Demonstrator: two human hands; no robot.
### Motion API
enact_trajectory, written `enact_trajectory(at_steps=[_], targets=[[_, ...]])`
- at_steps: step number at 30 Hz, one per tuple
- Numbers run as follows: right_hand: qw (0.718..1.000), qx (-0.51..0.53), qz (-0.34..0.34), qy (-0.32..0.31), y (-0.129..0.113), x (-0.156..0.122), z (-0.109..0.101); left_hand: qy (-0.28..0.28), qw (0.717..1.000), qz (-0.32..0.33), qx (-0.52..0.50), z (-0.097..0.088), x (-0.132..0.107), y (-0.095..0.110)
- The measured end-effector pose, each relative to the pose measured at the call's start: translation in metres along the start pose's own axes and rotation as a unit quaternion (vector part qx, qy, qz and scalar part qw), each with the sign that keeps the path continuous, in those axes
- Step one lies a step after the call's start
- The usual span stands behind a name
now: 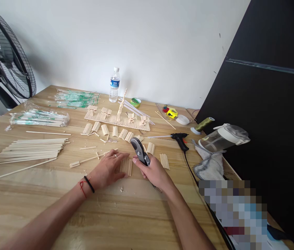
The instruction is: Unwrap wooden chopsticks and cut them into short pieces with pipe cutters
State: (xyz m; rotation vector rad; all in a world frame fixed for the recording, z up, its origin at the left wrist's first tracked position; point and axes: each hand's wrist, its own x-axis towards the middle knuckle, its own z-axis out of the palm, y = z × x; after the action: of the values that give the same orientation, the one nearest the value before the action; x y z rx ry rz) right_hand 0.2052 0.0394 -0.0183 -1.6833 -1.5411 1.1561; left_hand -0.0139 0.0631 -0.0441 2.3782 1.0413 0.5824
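Note:
My right hand [154, 172] is wrapped around grey-and-black pruning shears [139, 151], their rounded end angled up and to the left. A thin metal part shows below that hand. Beside it on the table lies a small panel of glued wooden sticks [126, 166]. My left hand [110, 168] reaches over this panel's left edge, fingers stretched out and thumb apart. A long stick with a short block at one end [84, 160] passes close to the left fingers. Right of the shears are two more stick panels, one upright-looking [151, 148] and one flat [164, 161].
Behind stands a stick-built model [105, 118], with several small panels before it. Left are loose sticks [29, 151], bagged sticks [40, 117] and a fan [6, 52]. A water bottle [114, 85] stands at the back. Right are a glue gun [180, 140], cloth [210, 161] and plastic jug [222, 137].

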Motion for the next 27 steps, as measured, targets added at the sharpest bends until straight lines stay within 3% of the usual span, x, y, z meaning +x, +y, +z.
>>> enact_trajectory(at_steps=[8, 27], targets=[[1.000, 0.002, 0.006, 0.000, -0.001, -0.001, 0.000, -0.002, 1.000, 0.003, -0.022, -0.005, 0.002, 0.004], [1.000, 0.012, -0.009, -0.011, -0.002, -0.003, 0.000, -0.007, 0.995, 0.001, -0.095, -0.013, -0.003, -0.011]])
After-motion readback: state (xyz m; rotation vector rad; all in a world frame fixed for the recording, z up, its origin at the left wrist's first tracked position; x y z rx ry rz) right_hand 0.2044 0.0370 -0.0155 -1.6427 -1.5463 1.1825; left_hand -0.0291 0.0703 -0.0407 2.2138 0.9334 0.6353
